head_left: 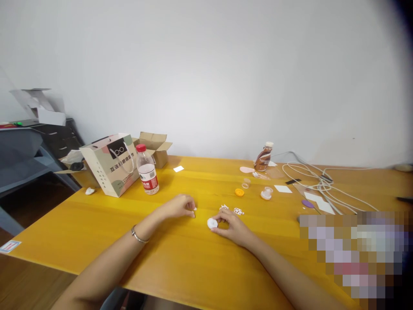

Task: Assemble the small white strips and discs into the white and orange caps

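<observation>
Both of my hands rest on the yellow wooden table (180,258). My right hand (232,228) is curled, its thumb and fingers pinching a small round white piece (212,223) against the tabletop. My left hand (180,206) lies a little to the left with fingers bent inward, and a tiny white bit shows at its fingertips; I cannot make out what it is. A bracelet (139,236) circles my left wrist. Two small white lattice-like parts (238,211) lie just beyond my right hand.
A water bottle (147,175), a paper gift bag (110,163) and an open cardboard box (155,147) stand at the back left. A brown drink bottle (263,157), a yellow cap (239,192), clear small cups (266,193), white cards and white cables (319,181) sit at the back right.
</observation>
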`<state>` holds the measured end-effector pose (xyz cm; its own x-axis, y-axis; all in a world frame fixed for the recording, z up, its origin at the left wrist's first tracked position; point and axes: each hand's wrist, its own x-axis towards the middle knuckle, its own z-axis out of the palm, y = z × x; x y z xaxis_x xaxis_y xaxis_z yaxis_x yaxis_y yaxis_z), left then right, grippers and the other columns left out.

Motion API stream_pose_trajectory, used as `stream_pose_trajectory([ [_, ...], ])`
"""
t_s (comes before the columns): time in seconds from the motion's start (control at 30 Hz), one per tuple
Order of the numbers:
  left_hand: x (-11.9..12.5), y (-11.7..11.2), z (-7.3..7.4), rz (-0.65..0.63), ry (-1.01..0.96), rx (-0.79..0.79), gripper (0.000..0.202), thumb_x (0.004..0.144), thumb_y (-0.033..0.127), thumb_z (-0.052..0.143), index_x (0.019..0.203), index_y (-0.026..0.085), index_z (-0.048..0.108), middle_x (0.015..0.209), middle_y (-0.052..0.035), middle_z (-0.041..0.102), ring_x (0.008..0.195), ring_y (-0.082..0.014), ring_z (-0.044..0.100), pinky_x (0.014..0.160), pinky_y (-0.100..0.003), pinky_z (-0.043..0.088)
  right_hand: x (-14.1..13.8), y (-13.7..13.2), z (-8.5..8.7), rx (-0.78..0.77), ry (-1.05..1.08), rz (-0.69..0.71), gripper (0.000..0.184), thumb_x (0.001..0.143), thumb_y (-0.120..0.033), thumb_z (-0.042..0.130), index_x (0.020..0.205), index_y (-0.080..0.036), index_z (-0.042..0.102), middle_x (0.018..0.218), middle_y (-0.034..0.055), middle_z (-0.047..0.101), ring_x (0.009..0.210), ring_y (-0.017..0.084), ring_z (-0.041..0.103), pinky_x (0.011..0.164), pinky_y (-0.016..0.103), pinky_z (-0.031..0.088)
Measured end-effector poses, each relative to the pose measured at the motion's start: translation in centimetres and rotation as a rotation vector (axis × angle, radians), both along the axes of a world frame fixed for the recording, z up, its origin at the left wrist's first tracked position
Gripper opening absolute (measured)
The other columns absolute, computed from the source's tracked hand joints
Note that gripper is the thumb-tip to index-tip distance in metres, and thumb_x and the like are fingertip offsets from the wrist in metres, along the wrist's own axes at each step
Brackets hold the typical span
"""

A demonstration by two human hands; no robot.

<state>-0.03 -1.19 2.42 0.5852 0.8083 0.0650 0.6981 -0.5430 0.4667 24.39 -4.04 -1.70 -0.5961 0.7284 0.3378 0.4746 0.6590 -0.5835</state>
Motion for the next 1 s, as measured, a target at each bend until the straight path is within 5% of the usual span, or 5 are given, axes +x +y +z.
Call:
stream_pose_trajectory([
  [0.23, 0.9, -0.4, -1.1, 0.024, 0.055, -0.005, 0.011, 0.069, 0.022, 0.055, 0.073, 0.015, 0.063, 0.07, -0.0001, 0.063, 0.062, -0.0104, 0.054, 0.056, -0.018, 0.035, 0.0, -0.2, 0.2, -0.001, 0.008, -0.008, 0.018, 0.071, -0.034, 0.06, 0.083, -0.021, 0.059, 0.077, 0.0023, 0.053, 0.075, 0.017, 0.049, 0.068, 0.028, 0.039],
  [0.4, 1.9, -1.5, -0.5, 0.051, 0.191, 0.175, 0.014, 0.069, 0.012, 0.048, 0.064, 0.014, 0.062, 0.065, -0.0033, 0.061, 0.059, -0.011, 0.052, 0.055, -0.019, 0.034, -0.1, -0.1, 0.2, -0.001, 0.022, -0.008, 0.017, 0.07, -0.034, 0.061, 0.082, -0.021, 0.06, 0.077, 0.0028, 0.054, 0.075, 0.017, 0.049, 0.068, 0.029, 0.04],
  [0.6, 4.3, -3.6, -0.9, -0.251, -0.02, 0.346, 0.022, 0.085, 0.025, 0.037, 0.094, 0.017, 0.056, 0.086, -0.0041, 0.058, 0.077, -0.0106, 0.054, 0.069, -0.018, 0.04, 0.0, 0.0, -0.1, 0.012, 0.011, -0.018, 0.019, 0.069, -0.036, 0.062, 0.08, -0.021, 0.059, 0.076, 0.0026, 0.054, 0.074, 0.017, 0.049, 0.066, 0.028, 0.04],
  [0.73, 4.7, -3.8, -2.1, -0.396, 0.074, 0.508, 0.028, 0.088, 0.026, 0.03, 0.092, 0.016, 0.056, 0.088, -0.006, 0.057, 0.081, -0.014, 0.052, 0.074, -0.025, 0.04, 0.0, 0.1, -0.3, 0.01, 0.021, -0.016, 0.017, 0.071, -0.034, 0.061, 0.079, -0.02, 0.058, 0.077, 0.0027, 0.053, 0.074, 0.017, 0.049, 0.067, 0.028, 0.04],
  [1.0, 4.4, -3.7, -1.9, -0.384, 0.072, 0.405, 0.027, 0.088, 0.023, 0.031, 0.092, 0.02, 0.058, 0.089, -0.0054, 0.058, 0.081, -0.0145, 0.05, 0.076, -0.027, 0.035, 0.0, 0.3, -0.4, -0.037, 0.038, -0.025, 0.025, 0.067, -0.043, 0.062, 0.078, -0.021, 0.06, 0.076, 0.0032, 0.053, 0.074, 0.018, 0.049, 0.067, 0.03, 0.04],
])
